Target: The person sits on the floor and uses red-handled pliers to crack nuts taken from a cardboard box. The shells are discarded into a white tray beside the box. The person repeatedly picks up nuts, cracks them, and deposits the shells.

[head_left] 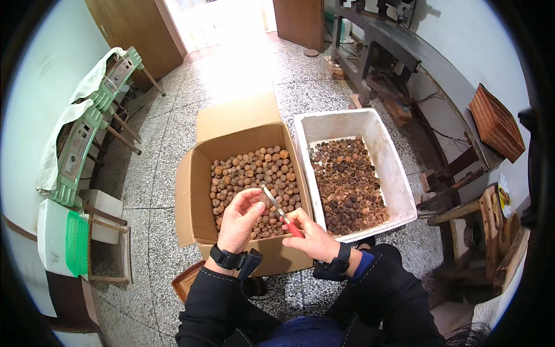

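Observation:
My right hand (pixel 310 236) grips a metal hand tool with red handles (pixel 293 229), perhaps pliers or a nutcracker. Its metal end slants up and away toward my left fingertips. My left hand (pixel 240 219) has its thumb and fingers curled around a brown walnut (pixel 265 200), right beside the tool's metal part; the fingers partly hide it. Both hands are over an open cardboard box (pixel 197 191) filled with many whole walnuts (pixel 249 169). Against the box's right side stands a white foam box (pixel 396 182) with broken brown shells or husks (pixel 347 186) in it.
At left, green-framed devices (pixel 78 152) on legs stand along the wall, near a green plastic basket (pixel 77 243). A brown tray (pixel 186 279) lies by the cardboard box. To the right are a dark metal bench (pixel 390 39), a woven basket (pixel 496 123) and a wooden stand (pixel 490 234).

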Tool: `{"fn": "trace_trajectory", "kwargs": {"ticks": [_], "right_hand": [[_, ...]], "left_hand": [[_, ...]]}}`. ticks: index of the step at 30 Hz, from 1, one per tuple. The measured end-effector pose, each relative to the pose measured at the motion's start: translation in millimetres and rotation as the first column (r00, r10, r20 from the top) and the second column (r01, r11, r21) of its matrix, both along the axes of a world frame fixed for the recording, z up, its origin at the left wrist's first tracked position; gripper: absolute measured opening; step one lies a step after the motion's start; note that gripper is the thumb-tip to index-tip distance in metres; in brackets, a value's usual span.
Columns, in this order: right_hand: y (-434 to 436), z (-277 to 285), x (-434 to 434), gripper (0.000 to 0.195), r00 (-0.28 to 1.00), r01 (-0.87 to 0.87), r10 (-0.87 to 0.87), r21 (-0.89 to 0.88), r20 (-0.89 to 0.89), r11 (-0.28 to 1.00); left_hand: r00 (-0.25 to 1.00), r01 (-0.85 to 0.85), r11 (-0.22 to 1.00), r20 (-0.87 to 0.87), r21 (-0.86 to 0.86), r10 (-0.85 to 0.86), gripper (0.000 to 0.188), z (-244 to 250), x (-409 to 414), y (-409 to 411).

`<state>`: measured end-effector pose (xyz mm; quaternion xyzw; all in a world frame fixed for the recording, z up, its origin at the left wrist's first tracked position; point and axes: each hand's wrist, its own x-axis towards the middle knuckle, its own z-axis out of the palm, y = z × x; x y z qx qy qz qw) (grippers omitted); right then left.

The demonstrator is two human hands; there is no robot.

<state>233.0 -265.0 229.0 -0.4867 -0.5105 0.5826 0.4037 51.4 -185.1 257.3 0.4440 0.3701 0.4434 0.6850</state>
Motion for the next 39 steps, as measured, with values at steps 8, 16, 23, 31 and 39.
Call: {"fn": "trace_trajectory", "kwargs": {"ticks": [8,16,23,31,39], "right_hand": [[7,-18,6,0.041,0.983,0.007,-0.033,0.143,0.181,0.990],[10,-2,5,0.034,0.990,0.056,-0.051,-0.032,0.129,0.998],[12,6,5,0.032,0.984,0.105,-0.114,-0.070,-0.138,0.992],[10,-3,3,0.024,0.990,0.107,-0.092,-0.146,0.109,0.984],[10,4,4,0.020,0.995,0.099,-0.095,-0.150,0.034,0.984]], "left_hand": [[0.985,-0.013,0.997,-0.173,0.076,0.026,0.018,-16,15,13],[0.977,-0.020,0.996,-0.211,0.087,0.038,0.020,-14,20,17],[0.936,0.259,0.959,0.272,-0.111,-0.221,0.037,-17,21,27],[0.901,0.374,0.915,0.293,-0.152,-0.319,0.045,-33,24,30],[0.857,0.430,0.890,0.377,-0.149,-0.351,0.050,-31,26,29]]}}
